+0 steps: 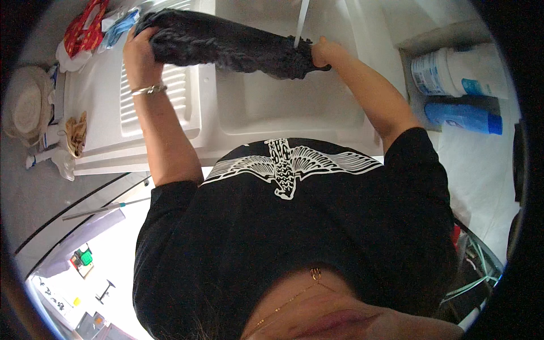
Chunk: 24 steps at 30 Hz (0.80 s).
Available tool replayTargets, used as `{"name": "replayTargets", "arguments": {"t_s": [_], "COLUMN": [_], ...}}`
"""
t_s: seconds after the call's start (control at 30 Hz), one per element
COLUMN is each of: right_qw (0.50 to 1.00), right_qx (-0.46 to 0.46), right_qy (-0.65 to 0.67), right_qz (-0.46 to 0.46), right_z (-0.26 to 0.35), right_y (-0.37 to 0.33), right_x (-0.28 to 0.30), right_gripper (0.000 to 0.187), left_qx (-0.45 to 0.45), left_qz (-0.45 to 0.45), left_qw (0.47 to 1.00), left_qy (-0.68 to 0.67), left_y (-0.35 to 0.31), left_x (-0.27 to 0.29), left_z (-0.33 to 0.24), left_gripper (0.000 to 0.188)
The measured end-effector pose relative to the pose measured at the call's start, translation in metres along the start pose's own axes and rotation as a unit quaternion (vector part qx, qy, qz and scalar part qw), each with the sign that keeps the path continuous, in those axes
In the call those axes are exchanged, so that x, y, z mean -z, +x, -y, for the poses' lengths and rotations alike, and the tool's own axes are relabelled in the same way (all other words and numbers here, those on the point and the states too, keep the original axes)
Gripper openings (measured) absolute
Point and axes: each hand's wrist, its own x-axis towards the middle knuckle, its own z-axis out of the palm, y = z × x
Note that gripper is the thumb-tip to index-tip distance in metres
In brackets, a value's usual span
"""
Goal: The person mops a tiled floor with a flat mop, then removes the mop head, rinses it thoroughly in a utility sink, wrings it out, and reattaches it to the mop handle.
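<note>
A black, crumpled piece of cloth [226, 45], with a ruffled or braided-looking texture, is stretched sideways above the sink. My left hand [140, 55] is closed on its left end, over the ribbed washboard. At the other end, my right hand [328, 52] pinches the cloth's edge above the basin. Which kind of garment it is, I cannot tell. A thin pale stream [302, 24], apparently running water, comes down onto the cloth close to my right hand. Below it lies the white sink basin [283, 107].
The ribbed washboard [131, 107] is part of the sink's left side. Red cloth [84, 31] and light blue cloth [120, 28] lie at the far left, a straw-coloured round item [28, 105] nearer. On the right ledge are a white tub [433, 72] and a blue bottle [462, 118].
</note>
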Motion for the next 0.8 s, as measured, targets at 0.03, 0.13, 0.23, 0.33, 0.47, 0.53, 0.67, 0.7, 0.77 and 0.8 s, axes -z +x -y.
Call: {"name": "replayTargets", "arguments": {"t_s": [0.03,0.13,0.23,0.33,0.47,0.53,0.67,0.7,0.77,0.8], "right_qw": [0.997,0.972,0.968,0.984,0.985,0.969,0.943,0.951,0.949,0.947], "right_qx": [0.016,0.025,0.05,0.053,0.166,0.218,0.235,0.205,0.15,0.123], "right_qy": [-0.069,-0.234,-0.246,-0.16,0.03,0.063,0.14,0.158,0.198,0.217], "right_qz": [0.013,0.003,0.009,0.056,-0.045,-0.1,-0.19,-0.171,-0.193,-0.204], "right_z": [0.003,0.027,0.044,0.043,0.027,0.023,0.007,-0.002,-0.023,-0.03], "right_y": [-0.002,-0.011,-0.013,0.003,0.02,0.018,-0.008,-0.014,-0.028,-0.034], "right_x": [0.002,-0.006,-0.026,-0.039,-0.046,-0.04,-0.01,0.0,0.013,0.017], "right_gripper": [0.034,0.027,0.022,0.021,0.021,0.021,0.021,0.021,0.02,0.019], "left_qx": [0.04,0.092,0.097,0.144,0.014,0.013,0.011,0.018,0.012,0.027], "left_qz": [-0.046,-0.051,-0.049,-0.044,0.004,-0.002,0.005,0.004,-0.006,-0.003], "left_qw": [0.998,0.986,0.988,0.985,1.0,0.994,0.978,0.971,0.97,0.973], "left_qy": [-0.031,-0.128,-0.106,-0.083,0.007,0.106,0.207,0.238,0.245,0.228], "left_y": [-0.001,-0.005,-0.014,-0.023,-0.015,-0.005,0.011,0.013,0.014,0.013], "left_x": [0.003,0.007,0.002,-0.008,-0.019,-0.024,-0.023,-0.022,-0.02,-0.021], "left_z": [-0.003,-0.009,-0.009,-0.007,0.002,0.011,0.03,0.032,0.035,0.035], "left_gripper": [0.016,0.016,0.022,0.027,0.028,0.03,0.035,0.036,0.036,0.036]}}
